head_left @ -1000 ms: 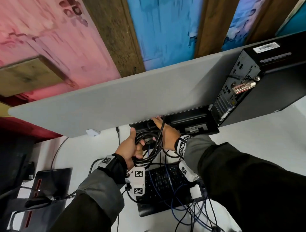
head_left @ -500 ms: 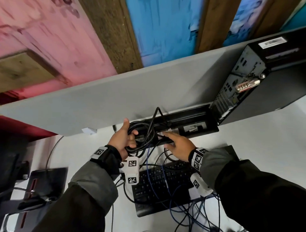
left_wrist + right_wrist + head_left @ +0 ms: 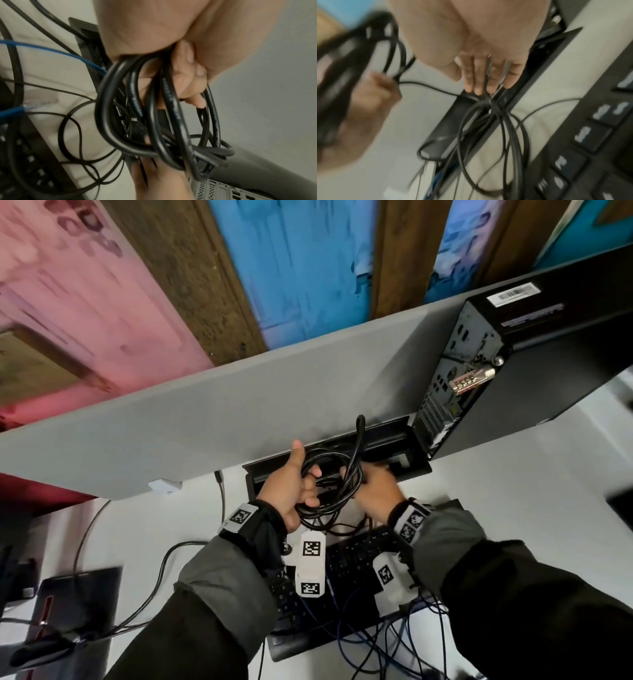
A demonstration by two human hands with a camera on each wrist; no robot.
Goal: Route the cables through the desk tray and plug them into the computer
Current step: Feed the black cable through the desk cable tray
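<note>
Left grip [image 3: 291, 491] curled round black coil [image 3: 334, 481]; right grip [image 3: 375, 491] pinches thin cables [image 3: 489, 102] over tray [image 3: 394, 440] just beyond.

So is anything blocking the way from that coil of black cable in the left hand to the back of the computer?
Nothing solid shows. The black cable coil, gripped by the left hand, sits over the desk tray opening, and the computer rear panel stands just beyond. The right hand and thin cables crowd the slot.
</note>
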